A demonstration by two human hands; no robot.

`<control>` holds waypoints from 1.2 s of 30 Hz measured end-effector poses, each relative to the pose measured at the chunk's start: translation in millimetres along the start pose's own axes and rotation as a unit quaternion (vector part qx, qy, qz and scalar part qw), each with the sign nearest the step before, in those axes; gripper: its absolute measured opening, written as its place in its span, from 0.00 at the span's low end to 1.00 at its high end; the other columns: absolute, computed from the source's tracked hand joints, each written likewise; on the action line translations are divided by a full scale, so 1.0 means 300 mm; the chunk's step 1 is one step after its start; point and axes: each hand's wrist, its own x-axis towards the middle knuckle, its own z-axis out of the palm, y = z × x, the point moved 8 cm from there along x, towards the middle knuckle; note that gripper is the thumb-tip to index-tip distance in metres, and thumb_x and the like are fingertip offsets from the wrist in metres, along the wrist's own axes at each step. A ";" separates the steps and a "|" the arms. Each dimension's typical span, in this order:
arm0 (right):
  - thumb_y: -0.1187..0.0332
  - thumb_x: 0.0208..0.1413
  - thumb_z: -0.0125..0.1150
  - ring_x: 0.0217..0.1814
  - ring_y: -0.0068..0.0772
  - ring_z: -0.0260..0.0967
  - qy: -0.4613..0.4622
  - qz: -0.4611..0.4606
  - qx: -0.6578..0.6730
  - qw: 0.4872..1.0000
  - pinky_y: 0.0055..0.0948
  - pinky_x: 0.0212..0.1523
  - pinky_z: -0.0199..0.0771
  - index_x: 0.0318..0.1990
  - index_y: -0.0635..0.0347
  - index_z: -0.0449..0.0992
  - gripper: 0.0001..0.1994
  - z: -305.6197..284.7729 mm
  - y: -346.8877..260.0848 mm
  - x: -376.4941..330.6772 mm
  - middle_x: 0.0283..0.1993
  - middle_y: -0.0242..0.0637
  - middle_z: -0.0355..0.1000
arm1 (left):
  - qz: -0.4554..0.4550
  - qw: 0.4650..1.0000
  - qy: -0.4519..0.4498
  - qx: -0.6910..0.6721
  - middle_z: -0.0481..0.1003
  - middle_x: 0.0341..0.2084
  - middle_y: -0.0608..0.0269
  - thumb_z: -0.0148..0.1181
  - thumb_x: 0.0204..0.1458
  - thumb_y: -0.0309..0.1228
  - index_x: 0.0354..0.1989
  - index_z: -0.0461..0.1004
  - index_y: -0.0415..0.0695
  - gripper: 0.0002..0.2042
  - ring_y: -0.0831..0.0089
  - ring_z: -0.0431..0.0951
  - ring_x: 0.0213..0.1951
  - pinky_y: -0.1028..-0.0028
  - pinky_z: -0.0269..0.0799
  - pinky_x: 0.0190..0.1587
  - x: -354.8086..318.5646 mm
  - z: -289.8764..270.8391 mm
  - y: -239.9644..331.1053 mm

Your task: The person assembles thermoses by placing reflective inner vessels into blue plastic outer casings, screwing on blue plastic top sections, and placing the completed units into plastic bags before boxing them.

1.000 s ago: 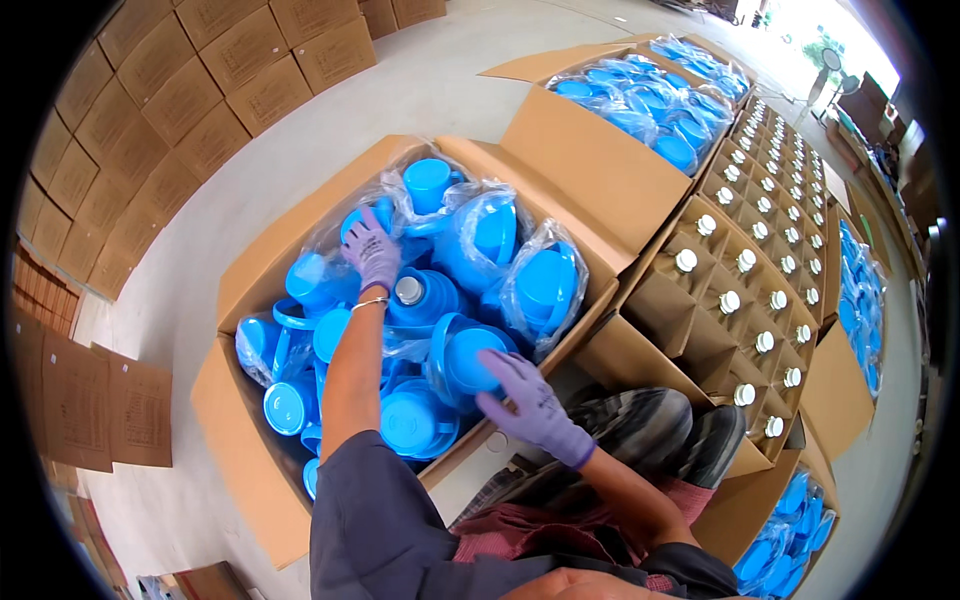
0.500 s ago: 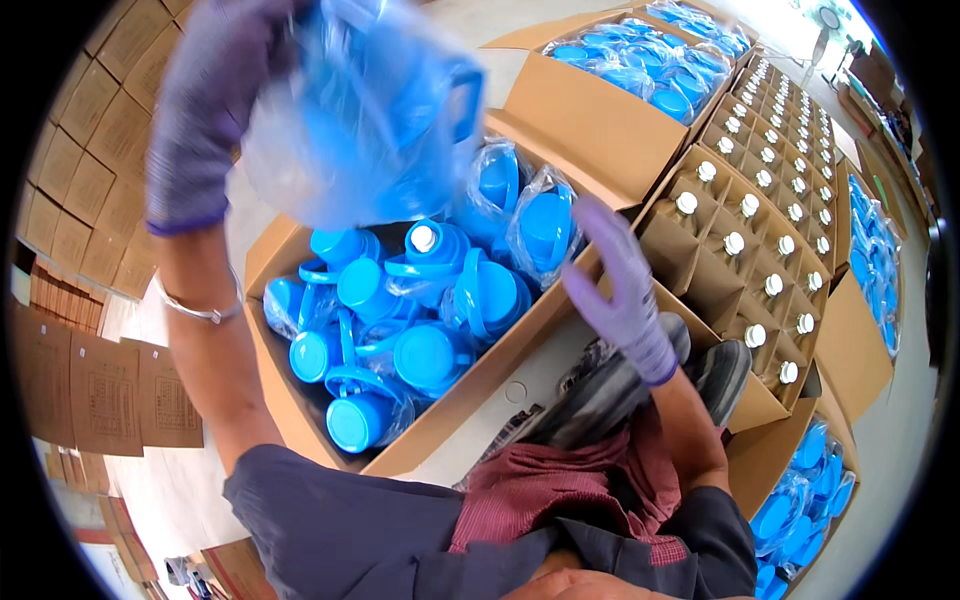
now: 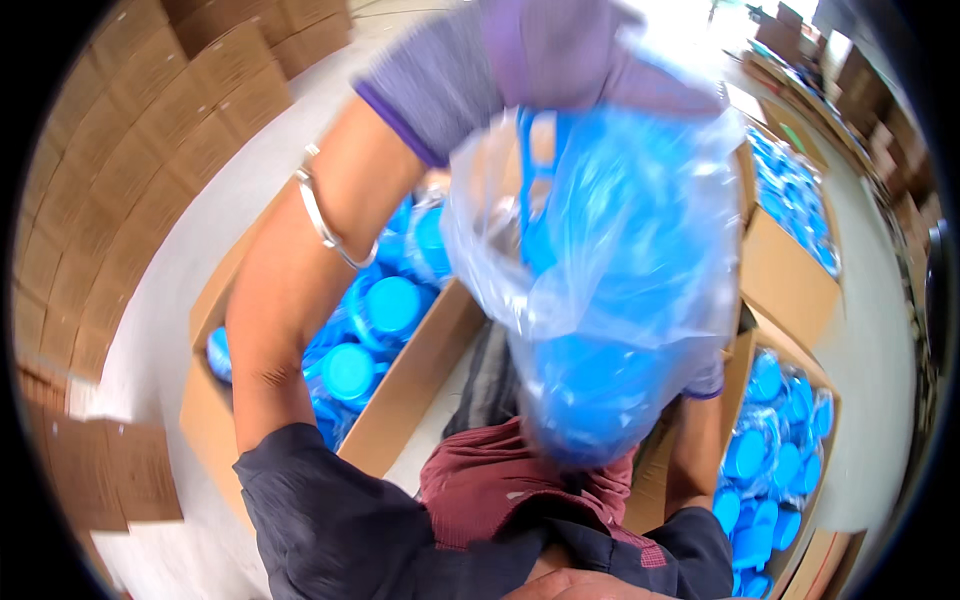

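Your left hand (image 3: 540,60), in a purple glove, is raised close to the camera and its fingers are closed around the gathered top of a clear plastic bag (image 3: 610,290) full of blue pieces. The bag hangs in the air, well above the open cardboard box (image 3: 400,400) and to the right of it, right in front of your chest. It is blurred, so you cannot make out the single pieces inside. Your right hand (image 3: 706,380) shows only as a strip of purple glove at the bag's lower right edge, touching or just behind the plastic; whether its fingers are spread or pinching the bag cannot be told. A metal bangle (image 3: 325,220) sits on your left wrist, above the box. Inside the box lie more blue lids (image 3: 370,330) wrapped in plastic. A second box of blue lids (image 3: 775,450) stands to the right of the bag, beyond your right forearm.
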 end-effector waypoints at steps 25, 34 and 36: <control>0.53 0.69 0.45 0.62 0.31 0.66 -0.038 0.306 0.317 0.897 0.27 0.60 0.67 0.69 0.62 0.61 0.28 -0.014 0.122 0.184 0.62 0.40 0.68 | -0.295 0.895 0.165 -0.292 0.62 0.64 0.47 0.54 0.59 0.54 0.72 0.51 0.42 0.39 0.60 0.67 0.63 0.61 0.59 0.67 -0.333 0.031 -1.045; 0.58 0.64 0.58 0.65 0.29 0.63 -0.097 0.135 0.273 0.948 0.29 0.64 0.65 0.69 0.65 0.60 0.31 0.056 -0.060 0.386 0.63 0.41 0.68 | -0.200 0.959 0.190 -0.058 0.65 0.63 0.57 0.70 0.48 0.46 0.68 0.59 0.42 0.41 0.66 0.64 0.65 0.65 0.59 0.66 -0.419 -0.068 -0.715; 0.60 0.63 0.60 0.62 0.28 0.66 -0.129 0.145 0.273 0.942 0.29 0.62 0.66 0.67 0.66 0.64 0.29 0.109 -0.068 0.399 0.60 0.41 0.70 | -0.190 0.965 0.178 -0.023 0.66 0.63 0.56 0.70 0.49 0.47 0.68 0.60 0.42 0.41 0.66 0.63 0.66 0.65 0.57 0.68 -0.457 -0.043 -0.682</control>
